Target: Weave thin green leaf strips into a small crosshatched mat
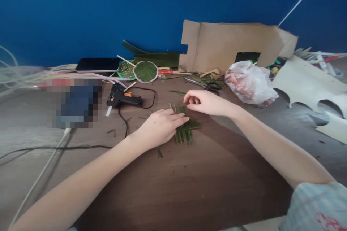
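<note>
I find the left hand (159, 128) flat, fingers extended, pinning the leaf strips (187, 131) on the counter (189, 180), right hand (206, 103) curled at their far ends, grip unclear; I judge easing that palm risks scattering them

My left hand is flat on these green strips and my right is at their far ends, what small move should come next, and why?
Probably lift one strip end with the right hand while the left hand pins the green strips to the table. They lie side by side, some crossing, and only that hand seems to hold them.
</note>
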Available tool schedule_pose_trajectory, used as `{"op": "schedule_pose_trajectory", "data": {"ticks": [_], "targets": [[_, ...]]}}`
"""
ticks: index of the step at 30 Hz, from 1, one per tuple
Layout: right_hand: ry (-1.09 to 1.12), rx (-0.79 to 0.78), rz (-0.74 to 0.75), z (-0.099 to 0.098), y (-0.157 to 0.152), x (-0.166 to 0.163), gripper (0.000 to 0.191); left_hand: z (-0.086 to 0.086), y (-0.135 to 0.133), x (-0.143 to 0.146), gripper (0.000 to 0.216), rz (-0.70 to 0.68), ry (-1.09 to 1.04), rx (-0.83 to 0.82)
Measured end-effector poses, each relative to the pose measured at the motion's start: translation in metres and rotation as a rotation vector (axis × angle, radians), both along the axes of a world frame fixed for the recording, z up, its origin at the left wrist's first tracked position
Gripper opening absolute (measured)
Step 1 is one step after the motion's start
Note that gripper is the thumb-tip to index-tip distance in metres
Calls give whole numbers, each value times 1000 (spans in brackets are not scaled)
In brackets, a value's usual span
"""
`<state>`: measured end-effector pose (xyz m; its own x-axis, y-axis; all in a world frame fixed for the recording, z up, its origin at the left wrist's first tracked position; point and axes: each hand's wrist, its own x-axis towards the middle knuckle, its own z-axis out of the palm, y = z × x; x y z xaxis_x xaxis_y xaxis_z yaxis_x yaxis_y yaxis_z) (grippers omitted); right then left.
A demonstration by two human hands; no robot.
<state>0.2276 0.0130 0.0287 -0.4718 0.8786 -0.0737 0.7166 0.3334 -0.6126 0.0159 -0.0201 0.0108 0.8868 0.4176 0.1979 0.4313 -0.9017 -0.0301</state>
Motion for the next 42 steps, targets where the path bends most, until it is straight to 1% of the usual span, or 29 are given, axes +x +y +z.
{"op": "schedule_pose_trajectory", "data": {"ticks": [1,3,6,10,13,15,19,23,26,29,33,37,39,42], "targets": [[-13,-6,23,-3,1,1,18,0,0,0,39,3,-1,-4],[-22,-8,58,-8,2,0,19,-1,1,0,39,8,-3,-14],[1,10,72,-12,2,-1,10,-1,2,-1,39,12,-11,-32],[16,12,82,-5,0,-2,1,-1,3,-1,40,17,-34,-59],[-2,-21,92,3,-1,0,1,-2,3,-2,42,12,-44,-67],[0,-19,69,5,0,2,2,-2,3,-2,43,9,-42,-69],[26,81,23,-2,2,1,10,-1,3,-1,42,2,-40,-68],[0,141,71,-13,2,-4,5,-1,2,-1,40,29,-30,-72],[-17,155,82,-12,1,-5,7,-1,2,-1,41,33,-25,-78],[17,107,110,0,1,0,9,-1,2,-2,43,15,-25,-80],[-32,-65,180,17,0,7,10,0,3,-3,42,-1,-21,-69],[-38,-90,294,23,0,9,12,1,3,-2,42,2,-14,-73],[-46,-106,282,23,0,10,13,2,3,-2,42,5,-4,-74],[-41,-138,188,22,0,10,14,2,3,-2,41,-4,11,-66]]}}
